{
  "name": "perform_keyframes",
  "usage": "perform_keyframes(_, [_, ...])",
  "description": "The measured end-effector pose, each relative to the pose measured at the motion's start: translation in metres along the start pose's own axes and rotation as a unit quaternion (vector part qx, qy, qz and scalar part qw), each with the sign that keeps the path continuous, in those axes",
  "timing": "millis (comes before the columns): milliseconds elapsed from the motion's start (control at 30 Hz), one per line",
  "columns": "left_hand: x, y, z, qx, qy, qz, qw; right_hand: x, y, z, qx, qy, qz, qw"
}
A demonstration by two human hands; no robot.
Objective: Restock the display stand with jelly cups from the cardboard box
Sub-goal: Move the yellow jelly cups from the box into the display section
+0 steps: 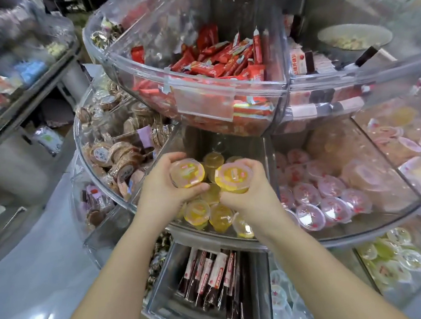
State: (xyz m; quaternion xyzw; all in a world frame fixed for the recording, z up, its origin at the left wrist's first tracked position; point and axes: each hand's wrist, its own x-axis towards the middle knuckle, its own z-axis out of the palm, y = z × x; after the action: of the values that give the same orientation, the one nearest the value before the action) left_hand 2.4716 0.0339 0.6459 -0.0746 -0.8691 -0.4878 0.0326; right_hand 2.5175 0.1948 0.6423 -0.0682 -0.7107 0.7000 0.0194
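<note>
My left hand (pixel 163 189) grips a yellow jelly cup (pixel 187 173) with its foil lid facing up. My right hand (pixel 251 191) holds a second yellow jelly cup (pixel 234 177), touching the first. Both hands hover over the middle-tier compartment (pixel 265 154) of the clear tiered display stand (pixel 282 93). Several more yellow jelly cups (pixel 204 212) lie in that compartment below my hands. The cardboard box is out of view.
Pink jelly cups (pixel 321 197) fill the compartment to the right. Brown round snacks (pixel 121 152) fill the one to the left. Red wrapped candies (pixel 223 60) sit in the top tier overhanging my hands. Dark snack sticks (pixel 213 277) and pale green jelly cups (pixel 394 262) occupy the bottom tier. Another shelf (pixel 17 82) stands far left.
</note>
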Motion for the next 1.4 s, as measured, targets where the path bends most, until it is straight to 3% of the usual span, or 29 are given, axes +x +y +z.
perform_keyframes(133, [0.033, -0.009, 0.009, 0.106, -0.047, 0.042, 0.992, 0.011, 0.018, 0.010, -0.007, 0.061, 0.056, 0.997])
perform_keyframes(233, [0.056, -0.018, 0.022, 0.076, -0.094, 0.044, 0.992, 0.021, 0.026, 0.014, -0.013, 0.080, 0.060, 0.995])
perform_keyframes(367, [0.086, -0.027, 0.042, 0.068, -0.100, 0.042, 0.992, 0.051, 0.025, 0.018, -0.044, 0.146, 0.028, 0.988])
perform_keyframes(500, [0.106, -0.036, 0.064, 0.084, -0.096, 0.036, 0.991, 0.087, 0.034, 0.018, -0.068, 0.221, 0.052, 0.972])
perform_keyframes(733, [0.114, -0.051, 0.079, 0.046, -0.088, -0.060, 0.993, 0.110, 0.062, 0.019, -0.089, 0.198, 0.095, 0.972])
perform_keyframes(833, [0.115, -0.054, 0.081, 0.039, -0.093, -0.075, 0.992, 0.114, 0.066, 0.021, -0.121, 0.224, 0.107, 0.961])
perform_keyframes(967, [0.115, -0.052, 0.082, 0.022, -0.080, -0.076, 0.994, 0.118, 0.066, 0.027, -0.126, 0.281, 0.111, 0.945])
perform_keyframes(1167, [0.113, -0.054, 0.083, 0.032, -0.063, -0.084, 0.994, 0.121, 0.068, 0.020, -0.117, 0.240, 0.113, 0.957])
perform_keyframes(1400, [0.111, -0.054, 0.085, 0.042, -0.039, -0.056, 0.997, 0.118, 0.063, 0.026, -0.122, 0.307, 0.155, 0.931])
